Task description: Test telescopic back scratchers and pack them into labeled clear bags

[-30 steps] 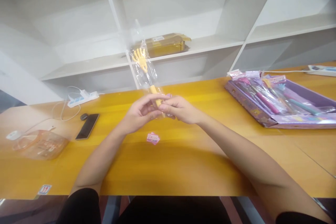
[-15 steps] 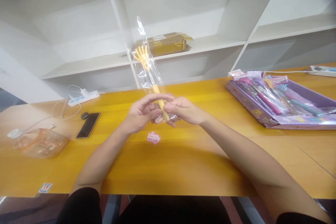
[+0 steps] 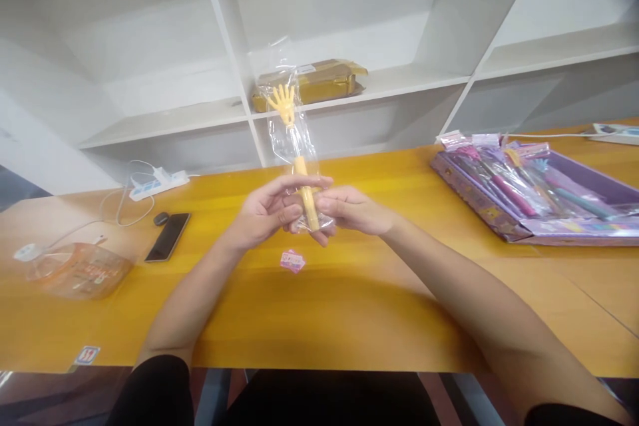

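A yellow back scratcher (image 3: pixel 300 166) with a hand-shaped head stands nearly upright inside a clear plastic bag (image 3: pixel 280 140), tilted slightly left. My left hand (image 3: pixel 272 208) is closed round the handle end from the left, thumb in front. From the right, my right hand (image 3: pixel 349 209) pinches the bag and handle near the bottom. Some fingers of both hands are hidden behind the handle. Below the hands, small pink labels (image 3: pixel 292 261) lie on the wooden table (image 3: pixel 339 319).
At right, a purple display box (image 3: pixel 479 206) holds several bagged back scratchers. A phone (image 3: pixel 168 237), a power strip (image 3: pixel 158 185) with cables and an orange-tinted clear plastic bottle (image 3: pixel 82 269) lie at left. A taped parcel (image 3: pixel 324 83) sits on the white shelf (image 3: pixel 399 85).
The back scratcher has swung slightly to the right and stands more upright, its hand-shaped head now turned flatter towards me. Both hands keep hold and have barely moved.
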`<state>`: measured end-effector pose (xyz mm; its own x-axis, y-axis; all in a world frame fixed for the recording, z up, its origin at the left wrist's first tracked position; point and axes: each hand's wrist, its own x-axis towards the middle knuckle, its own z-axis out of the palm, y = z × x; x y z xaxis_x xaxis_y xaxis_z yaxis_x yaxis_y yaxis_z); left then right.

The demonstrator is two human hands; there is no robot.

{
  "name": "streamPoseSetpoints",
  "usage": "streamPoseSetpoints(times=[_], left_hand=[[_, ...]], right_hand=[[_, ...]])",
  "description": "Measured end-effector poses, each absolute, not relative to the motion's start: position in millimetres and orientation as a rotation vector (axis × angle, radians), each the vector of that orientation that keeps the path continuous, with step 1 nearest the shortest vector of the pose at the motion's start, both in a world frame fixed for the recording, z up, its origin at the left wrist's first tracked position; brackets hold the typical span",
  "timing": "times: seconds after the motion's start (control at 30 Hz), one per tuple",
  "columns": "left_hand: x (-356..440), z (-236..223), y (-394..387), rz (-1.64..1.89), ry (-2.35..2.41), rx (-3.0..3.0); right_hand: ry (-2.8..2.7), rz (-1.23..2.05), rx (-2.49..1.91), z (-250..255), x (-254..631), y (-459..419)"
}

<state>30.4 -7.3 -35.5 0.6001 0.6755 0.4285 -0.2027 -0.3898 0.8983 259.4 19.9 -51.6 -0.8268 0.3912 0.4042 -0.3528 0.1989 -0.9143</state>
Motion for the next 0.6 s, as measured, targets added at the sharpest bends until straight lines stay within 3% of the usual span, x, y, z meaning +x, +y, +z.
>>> streamPoseSetpoints(times=[0.17, 0.3, 0.4, 0.6], left_hand=[[24.1, -30.6, -6.9, 0.959, 0.419, 1.777], [16.2, -30.3, 5.1, 0.916, 0.467, 1.918], [10.0, -38.2, 24.2, 1.149, 0.57, 1.904], [-6.6, -46.7, 56.3, 1.485, 0.828, 1.851]], right_hand=[[-1.97, 1.662, -0.07, -43.9, 267.4, 16.2], [-2.255, 1.309, -0.318, -37.3, 277.2, 19.3], [-2.396, 1.094, -0.429, -39.9, 274.8, 25.2], [-2.585, 1.318, -0.381, -70.2, 247.0, 34.4]])
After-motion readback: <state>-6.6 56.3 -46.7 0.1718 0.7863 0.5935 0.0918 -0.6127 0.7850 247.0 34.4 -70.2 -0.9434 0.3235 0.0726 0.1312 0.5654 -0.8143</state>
